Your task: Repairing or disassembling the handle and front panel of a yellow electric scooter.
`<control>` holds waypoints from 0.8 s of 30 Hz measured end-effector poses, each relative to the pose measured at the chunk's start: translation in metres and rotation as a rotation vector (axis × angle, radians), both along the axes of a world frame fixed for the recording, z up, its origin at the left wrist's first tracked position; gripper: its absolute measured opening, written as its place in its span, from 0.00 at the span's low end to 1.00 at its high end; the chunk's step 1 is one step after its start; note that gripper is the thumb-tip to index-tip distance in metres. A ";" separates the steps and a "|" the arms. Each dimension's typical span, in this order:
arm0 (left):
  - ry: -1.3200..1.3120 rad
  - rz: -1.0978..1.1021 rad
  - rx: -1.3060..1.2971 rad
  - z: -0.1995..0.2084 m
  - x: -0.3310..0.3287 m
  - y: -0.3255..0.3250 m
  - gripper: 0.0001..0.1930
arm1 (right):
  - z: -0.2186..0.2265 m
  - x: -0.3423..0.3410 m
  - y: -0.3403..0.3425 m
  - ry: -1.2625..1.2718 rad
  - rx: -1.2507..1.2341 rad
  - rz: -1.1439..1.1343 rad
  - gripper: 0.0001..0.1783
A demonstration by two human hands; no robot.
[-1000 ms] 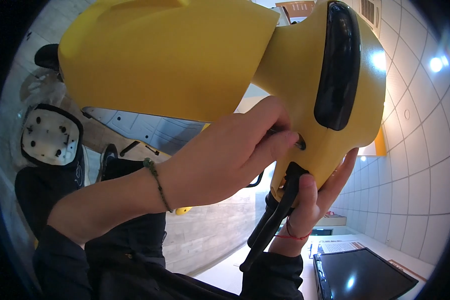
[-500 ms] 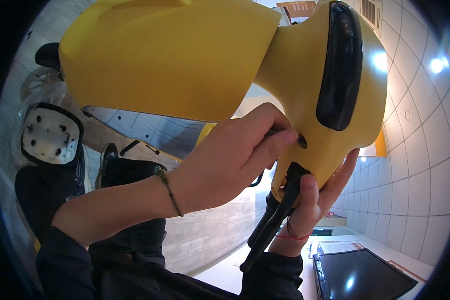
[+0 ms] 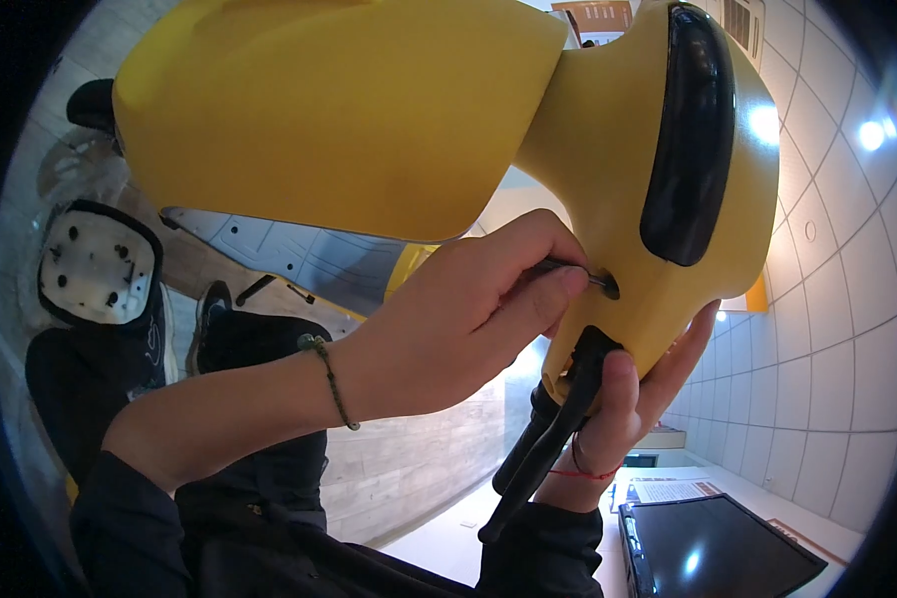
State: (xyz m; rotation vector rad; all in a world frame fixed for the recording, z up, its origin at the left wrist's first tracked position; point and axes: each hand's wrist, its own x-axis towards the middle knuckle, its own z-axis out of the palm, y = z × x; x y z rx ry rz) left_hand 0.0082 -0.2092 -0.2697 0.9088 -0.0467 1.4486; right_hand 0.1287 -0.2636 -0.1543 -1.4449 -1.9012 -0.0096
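A yellow scooter's handlebar cover (image 3: 593, 130) fills the upper right, with a long black glossy panel (image 3: 690, 140) on its front. My left hand (image 3: 468, 309) is closed, thumb against fingers, on a thin dark metal rod (image 3: 598, 280). The rod's tip sits in a round hole in the cover; its other end is hidden in my fingers, so its exact kind cannot be told. Below the hole my right hand (image 3: 623, 404) wraps the underside of the cover, thumb beside the black brake lever (image 3: 543, 453), fingers behind it.
The big yellow front panel (image 3: 339, 120) spans the upper left. Under it lies the grey footboard (image 3: 319, 264). A white padded piece (image 3: 100, 264) with dark spots is at far left, near a black-clad leg (image 3: 80, 389). A black screen (image 3: 723, 548) stands on a white surface at lower right.
My left fingertips have drawn back slightly from the hole, so more of the rod shows. The cover has shifted a little to the right. My right hand keeps its grip.
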 end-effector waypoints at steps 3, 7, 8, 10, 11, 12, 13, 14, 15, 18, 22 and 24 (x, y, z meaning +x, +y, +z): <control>-0.009 0.002 -0.008 0.000 0.000 0.000 0.09 | 0.000 -0.001 0.000 0.019 -0.008 0.000 0.56; -0.007 -0.022 -0.019 0.001 0.000 0.001 0.09 | 0.000 0.001 0.000 0.004 -0.004 -0.003 0.56; -0.009 -0.024 -0.019 0.002 0.000 0.001 0.09 | 0.001 0.001 0.001 -0.009 0.005 0.001 0.56; 0.015 -0.027 -0.017 0.002 -0.002 0.001 0.09 | 0.001 0.002 0.001 -0.020 0.011 0.000 0.56; 0.017 -0.024 -0.019 0.002 -0.003 0.002 0.09 | 0.000 0.002 0.001 -0.029 0.016 0.002 0.56; 0.038 -0.024 -0.017 0.001 -0.004 0.002 0.09 | 0.000 0.002 0.001 -0.027 0.013 0.004 0.56; 0.056 -0.028 -0.011 0.001 -0.003 0.003 0.10 | 0.000 0.002 0.000 -0.033 0.012 -0.001 0.56; 0.054 -0.029 -0.010 0.000 -0.003 0.003 0.10 | 0.000 0.003 0.000 -0.040 0.011 -0.005 0.56; 0.067 -0.022 -0.001 0.000 -0.002 0.004 0.11 | 0.000 0.003 0.000 -0.041 0.011 -0.006 0.56; 0.103 -0.007 0.026 0.001 -0.005 0.006 0.12 | 0.000 0.002 0.000 -0.038 0.015 0.005 0.56; 0.122 -0.051 0.042 0.002 -0.011 0.008 0.13 | 0.000 0.003 0.000 -0.035 0.015 0.000 0.56; 0.096 -0.061 0.028 0.002 -0.010 0.006 0.13 | -0.001 0.003 0.001 -0.038 0.019 0.002 0.56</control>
